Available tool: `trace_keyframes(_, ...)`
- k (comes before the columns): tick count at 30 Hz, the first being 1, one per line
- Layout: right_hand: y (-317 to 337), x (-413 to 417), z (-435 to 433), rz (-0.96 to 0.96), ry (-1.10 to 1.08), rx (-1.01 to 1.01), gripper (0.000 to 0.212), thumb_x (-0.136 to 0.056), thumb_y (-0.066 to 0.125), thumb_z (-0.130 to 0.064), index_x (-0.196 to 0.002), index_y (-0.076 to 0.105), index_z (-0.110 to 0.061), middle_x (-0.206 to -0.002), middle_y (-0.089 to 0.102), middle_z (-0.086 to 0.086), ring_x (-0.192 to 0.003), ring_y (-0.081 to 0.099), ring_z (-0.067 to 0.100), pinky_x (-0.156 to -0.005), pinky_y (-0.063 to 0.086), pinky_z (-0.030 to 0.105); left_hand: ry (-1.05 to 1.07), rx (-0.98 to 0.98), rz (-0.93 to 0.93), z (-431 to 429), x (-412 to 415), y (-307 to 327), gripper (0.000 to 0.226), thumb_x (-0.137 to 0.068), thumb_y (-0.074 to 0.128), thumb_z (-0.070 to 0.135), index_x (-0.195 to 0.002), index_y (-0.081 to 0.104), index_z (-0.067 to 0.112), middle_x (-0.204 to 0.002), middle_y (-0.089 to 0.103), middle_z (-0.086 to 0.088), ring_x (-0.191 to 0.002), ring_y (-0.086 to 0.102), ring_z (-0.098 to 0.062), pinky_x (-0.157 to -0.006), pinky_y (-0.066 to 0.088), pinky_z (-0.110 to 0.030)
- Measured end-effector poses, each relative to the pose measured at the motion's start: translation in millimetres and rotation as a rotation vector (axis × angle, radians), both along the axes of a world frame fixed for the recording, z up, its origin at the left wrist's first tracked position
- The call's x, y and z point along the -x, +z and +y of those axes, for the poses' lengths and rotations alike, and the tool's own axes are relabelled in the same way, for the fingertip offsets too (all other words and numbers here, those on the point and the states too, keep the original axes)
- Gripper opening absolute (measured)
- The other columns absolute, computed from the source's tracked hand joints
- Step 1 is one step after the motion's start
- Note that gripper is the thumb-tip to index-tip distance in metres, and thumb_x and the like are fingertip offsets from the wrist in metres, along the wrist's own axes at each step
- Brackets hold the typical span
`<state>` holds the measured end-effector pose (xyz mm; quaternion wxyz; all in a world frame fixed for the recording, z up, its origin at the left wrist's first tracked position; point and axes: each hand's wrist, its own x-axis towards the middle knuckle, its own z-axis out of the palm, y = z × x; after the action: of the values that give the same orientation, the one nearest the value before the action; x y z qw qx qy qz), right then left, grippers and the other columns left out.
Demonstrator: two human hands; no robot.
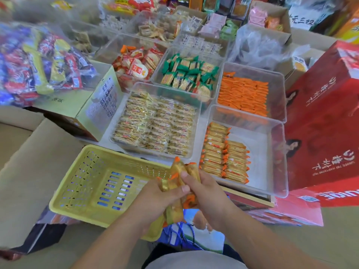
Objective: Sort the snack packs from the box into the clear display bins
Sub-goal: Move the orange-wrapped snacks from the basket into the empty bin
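Both hands hold one bunch of orange-edged snack packs over the right end of a yellow perforated basket. My left hand grips the bunch from the left, thumb on top. My right hand grips it from the right. Just beyond, to the right, a clear bin holds two neat rows of the same orange-edged packs along its left side. The basket's inside looks bare.
More clear bins stand behind: pale cracker packs, orange packs, green packs, red-and-white packs. A yellow carton sits left, a large red box right, a bag of mixed sweets far left.
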<state>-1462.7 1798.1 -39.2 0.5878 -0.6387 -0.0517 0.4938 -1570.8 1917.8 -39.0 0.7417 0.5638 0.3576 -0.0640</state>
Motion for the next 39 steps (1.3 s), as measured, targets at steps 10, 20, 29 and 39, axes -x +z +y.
trace_keyframes(10,-13,-95,-69,-0.08,0.071,-0.121,0.03,-0.08,0.074,-0.046,-0.105,0.07,-0.029,-0.105,0.075,0.011,-0.097,0.073,0.03,-0.089,0.059,0.052,0.436,0.215,-0.143,-79,-89,4,0.045,-0.072,0.077,0.051,-0.096,0.079,0.014,-0.088,0.076,-0.013,-0.081,0.075,-0.027,-0.068,0.06,-0.035)
trace_keyframes(20,-21,-143,-93,-0.224,0.086,-0.071,0.036,-0.094,0.041,-0.045,-0.086,0.074,-0.033,-0.099,0.07,0.002,-0.095,0.066,0.006,-0.083,0.051,0.025,0.561,0.357,-0.114,-146,-153,3,0.037,-0.08,0.064,0.052,-0.099,0.084,0.028,-0.115,0.077,-0.01,-0.099,0.076,-0.023,-0.086,0.056,-0.043)
trace_keyframes(29,-32,-151,-93,-0.427,0.129,-0.047,0.039,-0.096,0.056,-0.054,-0.13,0.056,-0.035,-0.114,0.058,-0.007,-0.103,0.059,0.006,-0.083,0.048,0.022,0.518,0.276,-0.12,-133,-153,-3,0.063,-0.081,0.073,0.056,-0.128,0.072,0.015,-0.136,0.067,-0.016,-0.125,0.065,-0.029,-0.091,0.059,-0.039)
trace_keyframes(39,-40,-154,-89,-0.62,0.529,0.016,0.077,-0.102,0.05,-0.046,-0.162,0.006,-0.026,-0.164,0.021,-0.007,-0.149,0.019,0.011,-0.123,0.017,0.033,0.436,0.306,-0.114,-110,-174,-28,0.078,-0.065,0.071,0.08,-0.115,0.079,0.022,-0.129,0.072,-0.013,-0.124,0.066,-0.024,-0.095,0.056,-0.037)
